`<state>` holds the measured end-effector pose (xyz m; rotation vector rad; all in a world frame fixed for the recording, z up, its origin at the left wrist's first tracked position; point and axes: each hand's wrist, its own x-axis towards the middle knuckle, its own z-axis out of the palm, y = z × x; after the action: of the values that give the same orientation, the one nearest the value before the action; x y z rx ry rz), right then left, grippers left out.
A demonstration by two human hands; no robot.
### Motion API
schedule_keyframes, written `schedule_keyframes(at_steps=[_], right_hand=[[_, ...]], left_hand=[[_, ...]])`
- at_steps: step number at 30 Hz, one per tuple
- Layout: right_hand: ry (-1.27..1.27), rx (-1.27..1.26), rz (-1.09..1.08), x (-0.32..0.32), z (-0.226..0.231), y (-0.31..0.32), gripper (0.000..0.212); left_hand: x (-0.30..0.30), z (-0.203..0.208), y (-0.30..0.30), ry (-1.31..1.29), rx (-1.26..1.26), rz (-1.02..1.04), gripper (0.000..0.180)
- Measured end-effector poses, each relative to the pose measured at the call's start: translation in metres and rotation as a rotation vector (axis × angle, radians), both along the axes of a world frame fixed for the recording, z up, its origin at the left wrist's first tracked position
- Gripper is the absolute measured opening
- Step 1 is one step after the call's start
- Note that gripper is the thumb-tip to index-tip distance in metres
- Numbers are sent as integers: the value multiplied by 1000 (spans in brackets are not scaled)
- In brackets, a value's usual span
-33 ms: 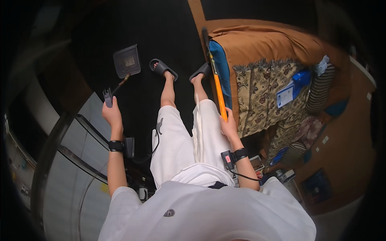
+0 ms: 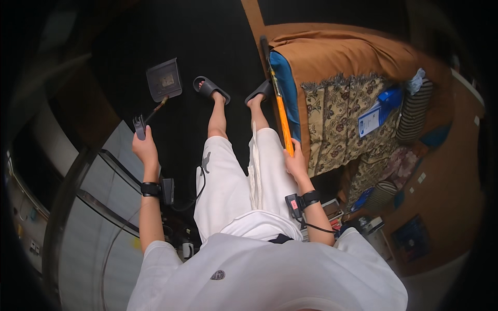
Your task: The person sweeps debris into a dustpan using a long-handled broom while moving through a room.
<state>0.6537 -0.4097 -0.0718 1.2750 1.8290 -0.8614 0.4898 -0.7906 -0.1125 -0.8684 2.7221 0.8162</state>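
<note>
My left hand (image 2: 145, 150) is closed around the dark grey, forked top end of a dustpan's handle (image 2: 139, 127). Down by the floor, ahead of that hand, is the grey dustpan (image 2: 165, 80), with a few lighter bits or marks in its pan. In my right hand (image 2: 295, 163) I grip an orange stick (image 2: 282, 116) that looks like a broom. It slants forward along the bed's side and ends in a dark part (image 2: 265, 52) near the floor, whose shape I cannot make out.
A bed with a brown cover (image 2: 321, 54) and patterned fringed cloth (image 2: 337, 111) stands close on the right. A blue and white package (image 2: 378, 114) and a striped pillow (image 2: 416, 111) lie on it. Pale panels with dark rails (image 2: 114, 168) border my left. My feet in grey slippers (image 2: 211, 90) stand on dark floor.
</note>
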Motion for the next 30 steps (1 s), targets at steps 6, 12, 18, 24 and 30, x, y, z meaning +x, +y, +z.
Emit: schedule_keyframes(at_steps=[6,12,18,24,30], right_hand=[[68,65,14,22,-11,-27,47],[-16,-106,-326,27,-27,-59,47],[207,-138,-240,-13,-56,-92,46],[288,-23,81,-16,-58,-104,53],[320,-115,200,-26,-41,-84,51]], left_hand=[[2,-4,-15,19,1,3,28],[5,4,-15,27,10,16,27],[15,6,-5,55,28,62,26],[22,6,-6,59,6,34,27],[19,7,-1,88,-8,34,28]])
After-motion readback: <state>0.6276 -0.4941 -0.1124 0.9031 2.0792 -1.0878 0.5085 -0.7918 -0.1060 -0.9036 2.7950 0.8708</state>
